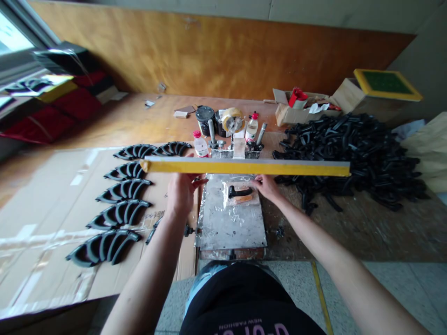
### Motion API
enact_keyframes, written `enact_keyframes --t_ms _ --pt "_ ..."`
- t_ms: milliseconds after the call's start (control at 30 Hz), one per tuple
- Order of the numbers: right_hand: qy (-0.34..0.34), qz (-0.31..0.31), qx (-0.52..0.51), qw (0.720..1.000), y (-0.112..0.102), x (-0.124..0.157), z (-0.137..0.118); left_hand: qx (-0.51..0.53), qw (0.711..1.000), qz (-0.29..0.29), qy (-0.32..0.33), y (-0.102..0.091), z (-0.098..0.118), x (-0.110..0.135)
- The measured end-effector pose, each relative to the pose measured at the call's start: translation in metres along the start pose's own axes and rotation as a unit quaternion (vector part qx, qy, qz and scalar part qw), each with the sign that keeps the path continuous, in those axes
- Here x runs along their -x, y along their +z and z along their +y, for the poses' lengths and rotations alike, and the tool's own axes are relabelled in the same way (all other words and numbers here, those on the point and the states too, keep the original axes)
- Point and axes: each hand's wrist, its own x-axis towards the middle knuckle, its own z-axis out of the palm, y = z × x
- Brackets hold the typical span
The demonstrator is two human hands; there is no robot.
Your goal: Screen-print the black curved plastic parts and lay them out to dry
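A glossy clear strip, which looks like tape (239, 177), spans the gap between my hands over the far end of a metal plate (223, 232). My left hand (182, 193) pinches at its left end, the fingertips pointing inward. At the other end are the bent fingers of my right hand (267, 187). A long yellow-sided frame (244, 166), seen edge-on, passes above both hands and hides part of the left one. On the plate below lies a black curved handle (240, 191) in a small holder, beside an orange-pink piece (243, 199).
Black curved handles (120, 191) lie in fanned rows on cardboard at left; a big heap of black handles (349, 158) covers the right. Behind the frame stand a tape roll (233, 120), a black tub (205, 116) and red-capped bottles (251, 126). An open carton (295, 114) sits back right.
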Motion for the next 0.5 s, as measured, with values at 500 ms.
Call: enact_keyframes --t_ms 500 --pt "-0.046 -0.077 0.161 0.983 -0.026 0.081 -0.011 -0.060 0.957 0.165 -0.231 -0.118 -0.119 0.110"
